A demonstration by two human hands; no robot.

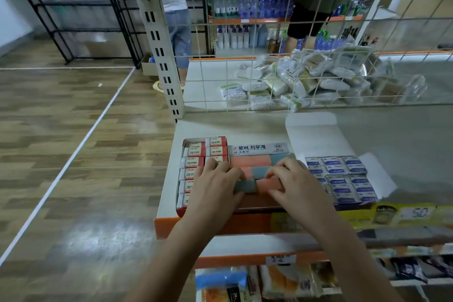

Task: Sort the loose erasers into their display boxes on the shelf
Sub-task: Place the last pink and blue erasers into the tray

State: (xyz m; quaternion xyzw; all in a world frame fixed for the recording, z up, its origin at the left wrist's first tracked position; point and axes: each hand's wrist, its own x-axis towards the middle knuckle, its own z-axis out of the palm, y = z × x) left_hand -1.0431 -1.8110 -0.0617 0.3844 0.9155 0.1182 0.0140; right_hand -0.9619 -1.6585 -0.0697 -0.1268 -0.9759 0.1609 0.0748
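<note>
Packets (306,81) are lying heaped behind the wire grid (245,81), bottles (252,7) are lining far shelves, and snack packs (282,279) are sitting below.

Three display boxes sat side by side on the shelf (245,127): the middle box (259,162) straight ahead at twelve o'clock, the left box (196,169) touching it at nine, the right box (343,179) at three. Packets (306,78) lay piled behind the wire grid (269,56), toward one o'clock.
</note>
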